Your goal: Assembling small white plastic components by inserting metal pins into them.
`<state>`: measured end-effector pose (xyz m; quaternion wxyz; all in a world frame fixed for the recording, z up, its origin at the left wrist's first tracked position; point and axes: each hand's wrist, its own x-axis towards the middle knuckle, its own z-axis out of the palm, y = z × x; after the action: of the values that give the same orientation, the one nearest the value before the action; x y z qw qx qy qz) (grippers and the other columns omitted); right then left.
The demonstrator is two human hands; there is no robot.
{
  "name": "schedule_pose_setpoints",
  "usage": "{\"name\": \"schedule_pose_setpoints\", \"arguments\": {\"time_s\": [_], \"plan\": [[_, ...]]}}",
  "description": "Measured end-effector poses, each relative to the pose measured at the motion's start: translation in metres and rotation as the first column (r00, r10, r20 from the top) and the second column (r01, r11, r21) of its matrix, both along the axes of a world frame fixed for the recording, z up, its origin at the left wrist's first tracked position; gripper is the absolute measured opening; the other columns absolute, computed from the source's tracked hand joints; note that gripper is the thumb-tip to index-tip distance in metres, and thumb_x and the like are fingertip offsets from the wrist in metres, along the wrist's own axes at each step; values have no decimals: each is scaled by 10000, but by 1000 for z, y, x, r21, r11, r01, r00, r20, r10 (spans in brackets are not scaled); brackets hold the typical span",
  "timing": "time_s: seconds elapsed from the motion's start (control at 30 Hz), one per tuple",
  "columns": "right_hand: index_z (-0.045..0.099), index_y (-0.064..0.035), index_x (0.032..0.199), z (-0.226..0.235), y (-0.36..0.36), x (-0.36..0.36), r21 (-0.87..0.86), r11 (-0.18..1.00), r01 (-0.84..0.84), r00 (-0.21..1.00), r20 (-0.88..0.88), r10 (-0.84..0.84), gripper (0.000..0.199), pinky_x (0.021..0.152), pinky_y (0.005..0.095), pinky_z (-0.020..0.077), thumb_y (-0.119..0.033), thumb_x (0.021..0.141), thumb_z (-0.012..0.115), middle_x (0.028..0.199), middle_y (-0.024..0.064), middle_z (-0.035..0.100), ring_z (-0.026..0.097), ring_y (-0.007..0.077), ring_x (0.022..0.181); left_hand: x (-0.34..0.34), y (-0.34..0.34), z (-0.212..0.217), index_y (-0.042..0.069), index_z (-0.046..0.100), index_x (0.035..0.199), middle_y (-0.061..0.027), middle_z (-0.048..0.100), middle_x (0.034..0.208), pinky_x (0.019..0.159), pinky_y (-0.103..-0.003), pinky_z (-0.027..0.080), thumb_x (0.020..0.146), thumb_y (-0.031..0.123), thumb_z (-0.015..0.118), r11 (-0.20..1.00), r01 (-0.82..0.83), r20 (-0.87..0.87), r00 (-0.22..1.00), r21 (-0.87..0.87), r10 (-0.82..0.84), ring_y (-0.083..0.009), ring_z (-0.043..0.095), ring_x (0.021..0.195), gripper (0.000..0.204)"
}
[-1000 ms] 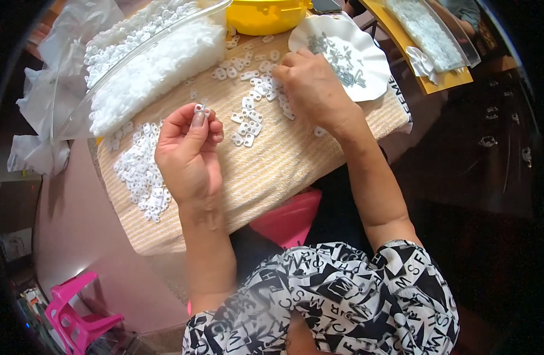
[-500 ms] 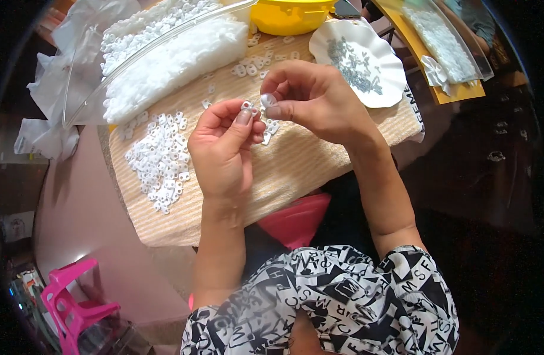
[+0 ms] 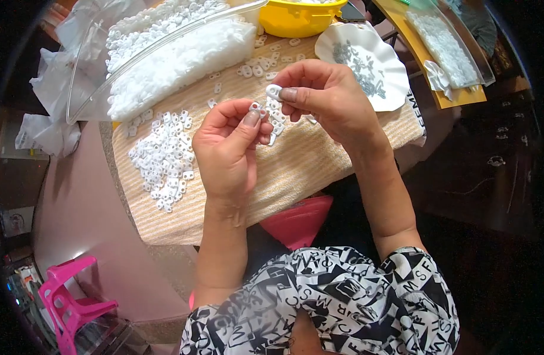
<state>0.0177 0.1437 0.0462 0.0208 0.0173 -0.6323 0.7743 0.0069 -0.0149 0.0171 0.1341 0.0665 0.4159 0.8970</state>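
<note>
Between thumb and fingers, my left hand (image 3: 229,139) pinches a small white plastic piece with holes (image 3: 257,108). My right hand (image 3: 331,97), a little higher and to the right, holds a rounded white plastic piece (image 3: 274,92) at its fingertips. The two pieces are apart. Under the hands, several loose white pieces (image 3: 276,121) lie on the striped cloth (image 3: 284,171). A heap of small white two-holed pieces (image 3: 165,154) spreads to the left of my left hand. Beyond my right hand is a white scalloped plate (image 3: 393,68) with many small grey parts (image 3: 361,65).
A clear plastic tub (image 3: 76,89) full of white pieces stands at the far left, beside crumpled plastic bags (image 3: 53,89). At the back is a yellow bowl (image 3: 295,21). Another clear tray (image 3: 443,53) sits far right. A pink stool (image 3: 71,302) stands on the floor lower left.
My right hand has moved slightly right and away from my left, and its white piece now shows more plainly. The left hand keeps its pinch.
</note>
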Motion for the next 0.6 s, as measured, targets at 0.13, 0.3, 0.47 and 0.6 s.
{"name": "schedule_pose_setpoints", "arguments": {"time_s": [0.13,0.3,0.47,0.6], "plan": [[597,54,902,3,-1,1,12,1000,-12,1000,-10,12,165,544,211,475,-27,759,616,691,66,599,562,99,591,2,1,0,-37,566,917,-95,599,758,546,-224,448,799,-13,569,1000,-10,-15,1000,-23,10,-125,568,632,121],[598,52,883,6,-3,3,48,999,-11,999,-31,12,149,527,209,464,-24,756,616,680,63,594,554,96,580,4,2,2,-42,567,918,-94,601,762,543,-220,450,796,-23,567,999,-25,-12,1000,-40,25,-122,573,630,123],[597,48,864,6,-7,5,161,986,42,997,-63,-32,118,518,203,454,-11,762,598,673,52,592,548,80,584,4,3,1,-46,566,914,-92,601,762,542,-217,457,795,-23,569,997,-45,-29,999,-69,43,-123,578,630,121],[594,51,864,7,-10,5,181,983,43,998,-61,-33,116,525,200,457,-5,763,591,680,53,598,551,77,590,4,3,1,-50,565,910,-95,602,764,544,-220,473,795,-25,568,993,-72,-43,997,-90,69,-128,584,631,118]]}}
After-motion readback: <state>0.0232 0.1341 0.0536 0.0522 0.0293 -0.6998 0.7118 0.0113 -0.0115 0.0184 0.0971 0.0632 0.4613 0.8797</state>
